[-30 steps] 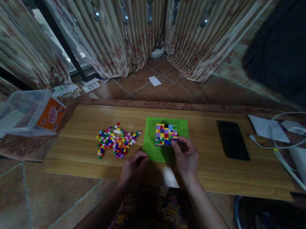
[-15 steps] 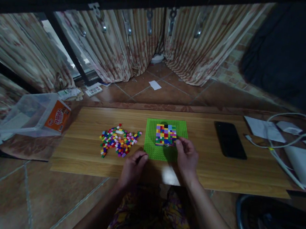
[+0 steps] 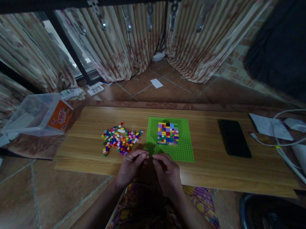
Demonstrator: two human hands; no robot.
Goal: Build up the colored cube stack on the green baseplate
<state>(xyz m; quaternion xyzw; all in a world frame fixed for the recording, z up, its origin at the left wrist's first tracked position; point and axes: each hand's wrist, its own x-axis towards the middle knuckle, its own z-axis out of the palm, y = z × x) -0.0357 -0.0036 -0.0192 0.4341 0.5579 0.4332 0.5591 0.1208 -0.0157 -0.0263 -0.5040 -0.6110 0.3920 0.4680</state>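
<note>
Head view: orange-labelled box (image 3: 61,115), writing unreadable.

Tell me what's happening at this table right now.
A person sits at a wooden board with a green baseplate carrying a patch of small coloured bricks. Both hands, left hand and right hand, meet at the baseplate's near edge, fingertips together. A pile of loose bricks lies to the left.
</note>
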